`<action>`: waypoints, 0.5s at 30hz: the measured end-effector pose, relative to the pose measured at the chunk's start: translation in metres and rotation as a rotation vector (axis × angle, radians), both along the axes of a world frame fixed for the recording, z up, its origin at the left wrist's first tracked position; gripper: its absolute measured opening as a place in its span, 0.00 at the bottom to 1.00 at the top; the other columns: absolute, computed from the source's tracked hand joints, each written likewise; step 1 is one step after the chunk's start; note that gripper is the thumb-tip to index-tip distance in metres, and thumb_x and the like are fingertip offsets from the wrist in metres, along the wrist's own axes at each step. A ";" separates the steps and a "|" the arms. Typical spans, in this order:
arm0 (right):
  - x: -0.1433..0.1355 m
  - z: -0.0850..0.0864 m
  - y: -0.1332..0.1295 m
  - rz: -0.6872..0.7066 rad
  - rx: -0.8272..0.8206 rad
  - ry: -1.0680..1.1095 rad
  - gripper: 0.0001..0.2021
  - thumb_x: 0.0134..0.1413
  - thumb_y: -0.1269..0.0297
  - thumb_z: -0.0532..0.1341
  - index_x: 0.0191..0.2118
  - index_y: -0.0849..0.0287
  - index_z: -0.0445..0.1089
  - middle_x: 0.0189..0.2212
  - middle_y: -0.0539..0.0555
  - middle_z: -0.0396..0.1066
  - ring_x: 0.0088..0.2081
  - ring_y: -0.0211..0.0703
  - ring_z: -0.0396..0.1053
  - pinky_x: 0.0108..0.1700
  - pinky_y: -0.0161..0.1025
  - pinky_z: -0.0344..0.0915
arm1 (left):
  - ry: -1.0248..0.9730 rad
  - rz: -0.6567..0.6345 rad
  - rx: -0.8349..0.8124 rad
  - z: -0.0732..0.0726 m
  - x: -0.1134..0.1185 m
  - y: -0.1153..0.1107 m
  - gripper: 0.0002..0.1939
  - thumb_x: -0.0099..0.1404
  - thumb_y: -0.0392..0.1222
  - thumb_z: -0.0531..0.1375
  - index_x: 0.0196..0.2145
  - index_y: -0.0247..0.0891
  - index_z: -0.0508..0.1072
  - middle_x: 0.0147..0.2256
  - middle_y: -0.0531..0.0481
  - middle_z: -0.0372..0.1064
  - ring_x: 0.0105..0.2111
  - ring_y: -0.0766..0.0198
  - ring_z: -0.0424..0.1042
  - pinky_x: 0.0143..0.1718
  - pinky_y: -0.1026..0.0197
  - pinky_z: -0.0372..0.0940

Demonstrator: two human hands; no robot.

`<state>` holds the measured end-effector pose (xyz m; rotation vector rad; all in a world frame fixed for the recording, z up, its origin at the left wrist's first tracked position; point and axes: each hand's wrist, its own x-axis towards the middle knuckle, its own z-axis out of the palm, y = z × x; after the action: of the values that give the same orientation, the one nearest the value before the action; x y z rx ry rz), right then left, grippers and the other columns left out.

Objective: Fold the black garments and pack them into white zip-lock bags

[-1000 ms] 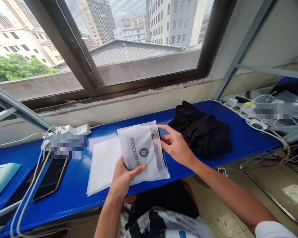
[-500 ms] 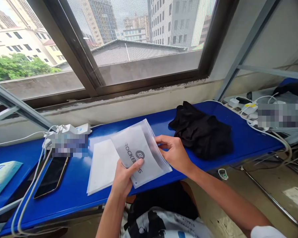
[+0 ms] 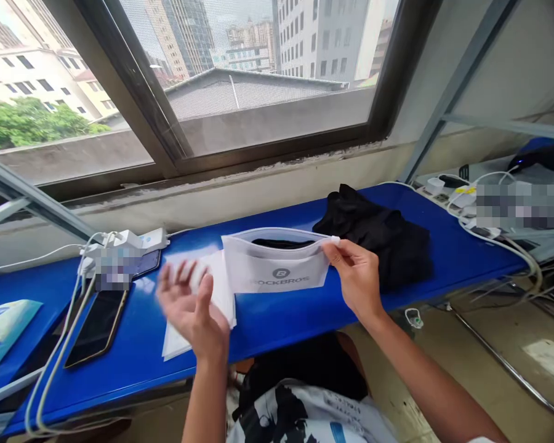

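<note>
Since the earlier frame, our left hand (image 3: 194, 314) has come off the white pouch (image 3: 277, 271) and swung left, and the pouch has turned so that its gaping mouth faces up, showing a black item (image 3: 284, 244) inside. Its upper right corner is pinched between the thumb and fingers (image 3: 352, 248) of our right hand (image 3: 360, 277), over the blue desk (image 3: 272, 326); our left fingers are spread, clear of its left edge. Just left of the pouch lie white sheets (image 3: 221, 283), partly hidden by our left hand. Black cloth (image 3: 399, 246) lies beyond our right hand, which covers part of it. Farther left we see a phone (image 3: 96, 329) and a white power strip (image 3: 154, 239). Our left palm turns upward, blurred; our right forearm reaches in from the near right.
</note>
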<state>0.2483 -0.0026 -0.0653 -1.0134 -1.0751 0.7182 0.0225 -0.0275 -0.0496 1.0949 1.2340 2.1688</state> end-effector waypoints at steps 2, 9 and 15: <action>0.002 -0.002 0.002 -0.040 0.028 -0.065 0.12 0.58 0.53 0.70 0.35 0.58 0.81 0.29 0.50 0.76 0.31 0.40 0.71 0.33 0.34 0.66 | 0.413 0.182 0.139 0.019 0.002 -0.001 0.25 0.63 0.37 0.70 0.57 0.47 0.72 0.56 0.45 0.71 0.57 0.53 0.70 0.56 0.50 0.68; 0.003 0.001 -0.004 -0.020 0.280 -0.428 0.12 0.71 0.63 0.57 0.38 0.57 0.75 0.32 0.50 0.74 0.32 0.39 0.69 0.35 0.36 0.64 | 1.314 -0.177 0.288 0.054 0.072 0.020 0.08 0.74 0.37 0.61 0.48 0.40 0.77 0.41 0.48 0.80 0.41 0.57 0.74 0.42 0.53 0.63; 0.000 0.011 -0.005 -0.085 0.378 -0.498 0.12 0.70 0.64 0.57 0.35 0.56 0.75 0.32 0.53 0.74 0.34 0.42 0.71 0.37 0.38 0.67 | 1.234 -0.266 0.190 0.053 0.079 0.025 0.07 0.73 0.37 0.59 0.40 0.44 0.77 0.41 0.48 0.80 0.41 0.54 0.73 0.48 0.51 0.60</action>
<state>0.2482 -0.0076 -0.0548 -0.9195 -1.5196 0.1741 0.1011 -0.0026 0.0030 2.6781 1.1425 1.3189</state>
